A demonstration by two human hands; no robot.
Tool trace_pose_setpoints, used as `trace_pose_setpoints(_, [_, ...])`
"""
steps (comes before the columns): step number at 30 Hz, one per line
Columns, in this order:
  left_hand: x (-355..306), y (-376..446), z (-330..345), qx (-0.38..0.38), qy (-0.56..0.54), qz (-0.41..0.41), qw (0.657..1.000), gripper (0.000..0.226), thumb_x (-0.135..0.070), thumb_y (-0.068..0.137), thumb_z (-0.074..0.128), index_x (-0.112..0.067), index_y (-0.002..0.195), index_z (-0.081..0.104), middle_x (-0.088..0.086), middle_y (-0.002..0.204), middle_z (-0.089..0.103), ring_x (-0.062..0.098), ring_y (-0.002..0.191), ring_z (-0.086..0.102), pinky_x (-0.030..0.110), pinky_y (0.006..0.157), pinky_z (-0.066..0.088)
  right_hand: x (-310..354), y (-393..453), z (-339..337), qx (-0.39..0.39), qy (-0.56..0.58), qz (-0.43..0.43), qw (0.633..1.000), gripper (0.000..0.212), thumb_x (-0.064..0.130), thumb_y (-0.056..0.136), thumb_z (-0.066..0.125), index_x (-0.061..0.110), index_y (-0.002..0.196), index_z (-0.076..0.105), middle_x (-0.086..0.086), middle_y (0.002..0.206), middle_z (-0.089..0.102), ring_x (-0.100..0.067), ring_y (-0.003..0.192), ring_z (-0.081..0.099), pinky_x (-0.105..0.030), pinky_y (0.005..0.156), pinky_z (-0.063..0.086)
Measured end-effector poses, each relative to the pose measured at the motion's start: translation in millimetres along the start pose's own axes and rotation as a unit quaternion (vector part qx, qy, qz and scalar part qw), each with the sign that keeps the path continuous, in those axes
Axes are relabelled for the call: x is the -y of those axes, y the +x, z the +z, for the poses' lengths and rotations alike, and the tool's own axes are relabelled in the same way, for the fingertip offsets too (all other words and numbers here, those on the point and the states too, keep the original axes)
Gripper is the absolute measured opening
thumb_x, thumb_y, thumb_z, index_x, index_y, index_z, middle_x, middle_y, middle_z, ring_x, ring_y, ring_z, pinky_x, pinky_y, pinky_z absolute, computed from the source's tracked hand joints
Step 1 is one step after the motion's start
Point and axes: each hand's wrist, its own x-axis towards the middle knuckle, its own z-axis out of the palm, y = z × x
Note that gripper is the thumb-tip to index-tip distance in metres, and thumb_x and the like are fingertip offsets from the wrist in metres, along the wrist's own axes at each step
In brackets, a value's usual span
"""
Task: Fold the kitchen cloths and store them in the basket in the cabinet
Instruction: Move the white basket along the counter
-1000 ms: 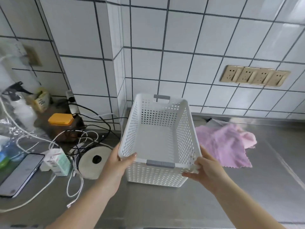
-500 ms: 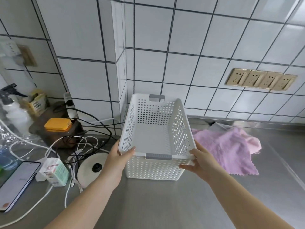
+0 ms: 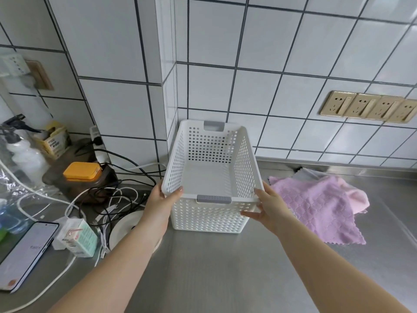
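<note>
- On the steel counter (image 3: 225, 279), in the tiled corner: white perforated basket (image 3: 209, 177) stands upright, nothing inside, grey handle inserts at near and far rims.
- Left hand (image 3: 161, 199) grips basket's near-left corner; thumb hooked over the rim into the inside, other fingers hidden behind the outer wall, can't tell how they lie.
- Right hand (image 3: 269, 205) holds the near-right corner; thumb along the rim top, fingers spread against the front wall under the rim, touching it.
- Basket bottom looks to be on the counter; can't tell for sure whether it is fully resting.
- Purple cloth (image 3: 316, 206) lies unfolded, flat and rumpled, just right of the basket, near edge partly behind the right hand.
- Pink cloth (image 3: 357, 196) bunched at the purple one's far-right edge, touching it, partly under it.
- Grey cloth (image 3: 310, 172) peeks out behind the purple one by the wall.
- Left side clutter: phone (image 3: 22, 254) face up at counter edge, small carton (image 3: 77, 237) beside it, white round lid (image 3: 126, 229) partly behind left forearm, tangle of cables (image 3: 108, 195), orange-lidded container (image 3: 82, 175), spray bottle (image 3: 22, 152).
- Row of beige wall sockets (image 3: 367, 108) on the tiles, upper right.
</note>
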Motion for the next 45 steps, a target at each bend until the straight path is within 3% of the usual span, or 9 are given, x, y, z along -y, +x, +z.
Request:
trace_pose_setpoints(5, [2,2,-1,-0.006,0.016,-0.002,1.000,0.047,-0.012,0.084,0.068,-0.022,0.127,0.053,-0.003,0.120,0.065,0.012,0.112,0.060,0.033,0.100,0.043,2,-4,5,-0.024,-0.006,0.012,1.000,0.028,0.023,0.093,0.056,0.028,0.121,0.059,-0.003,0.127,0.053,-0.028,0.116,0.054,-0.054,0.078,0.056])
trace_pose_setpoints(9, [0,-12,7,-0.029,0.045,0.015,0.998,0.040,-0.018,0.086,0.067,-0.022,0.122,0.052,-0.004,0.121,0.063,0.012,0.114,0.058,0.042,0.106,0.039,3,-19,11,-0.063,-0.077,-0.019,0.995,0.039,0.035,0.086,0.066,0.033,0.123,0.055,0.006,0.127,0.053,-0.009,0.100,0.054,-0.041,0.076,0.056])
trace_pose_setpoints(15, [-7,-63,21,-0.103,0.154,0.095,0.978,0.092,-0.028,0.081,0.072,-0.037,0.148,0.010,-0.010,0.156,0.017,0.000,0.138,0.018,0.032,0.112,0.020,-13,-48,5,-0.047,-0.123,-0.100,0.986,0.091,0.049,0.074,0.072,0.033,0.147,0.020,0.001,0.153,0.026,-0.014,0.135,0.033,-0.045,0.108,0.036])
trace_pose_setpoints(20, [-21,-102,54,0.045,0.147,0.166,0.974,0.086,-0.018,0.083,0.068,-0.034,0.148,0.013,-0.008,0.155,0.021,-0.002,0.138,0.024,0.033,0.116,0.021,-22,-93,-6,-0.071,-0.146,-0.148,0.976,0.094,0.051,0.070,0.074,0.038,0.146,0.020,0.006,0.153,0.025,-0.007,0.138,0.026,-0.043,0.111,0.032])
trace_pose_setpoints(25, [-17,-120,83,0.261,0.149,0.061,0.952,0.101,-0.046,0.066,0.068,-0.037,0.148,0.011,-0.008,0.154,0.026,-0.004,0.135,0.027,0.037,0.117,0.021,-36,-158,-28,-0.195,-0.142,-0.195,0.951,0.085,0.049,0.073,0.074,0.046,0.142,0.025,0.016,0.150,0.029,-0.002,0.136,0.027,-0.029,0.104,0.031])
trace_pose_setpoints(32, [13,-152,77,0.520,0.151,-0.027,0.840,0.103,-0.041,0.061,0.071,-0.033,0.147,0.015,-0.007,0.153,0.027,0.000,0.137,0.025,0.040,0.117,0.021,-99,-271,-11,-0.407,-0.102,-0.194,0.887,0.089,0.048,0.072,0.074,0.039,0.145,0.023,0.014,0.152,0.026,-0.004,0.139,0.025,-0.033,0.113,0.026])
trace_pose_setpoints(36, [22,-193,64,0.601,0.142,-0.043,0.786,0.103,-0.049,0.056,0.080,-0.041,0.141,0.022,-0.011,0.145,0.035,-0.003,0.133,0.030,0.025,0.105,0.028,-136,-342,19,-0.490,-0.096,-0.194,0.844,0.083,0.045,0.075,0.072,0.041,0.143,0.025,0.014,0.150,0.030,0.001,0.133,0.030,-0.023,0.105,0.034])
trace_pose_setpoints(39, [28,-229,57,0.661,0.135,-0.061,0.735,0.094,-0.051,0.054,0.084,-0.049,0.130,0.029,-0.011,0.146,0.038,-0.003,0.133,0.033,0.032,0.110,0.030,-161,-394,40,-0.556,-0.064,-0.188,0.807,0.079,0.047,0.074,0.071,0.048,0.140,0.027,0.018,0.149,0.030,0.001,0.132,0.032,-0.012,0.087,0.044])
trace_pose_setpoints(45, [38,-317,30,0.772,0.149,-0.077,0.614,0.072,-0.057,0.053,0.077,-0.058,0.116,0.043,-0.020,0.134,0.049,-0.008,0.124,0.043,0.033,0.105,0.037,-221,-507,91,-0.668,-0.035,-0.173,0.723,0.079,0.044,0.074,0.072,0.040,0.140,0.030,0.009,0.147,0.036,-0.006,0.135,0.033,-0.020,0.099,0.035])
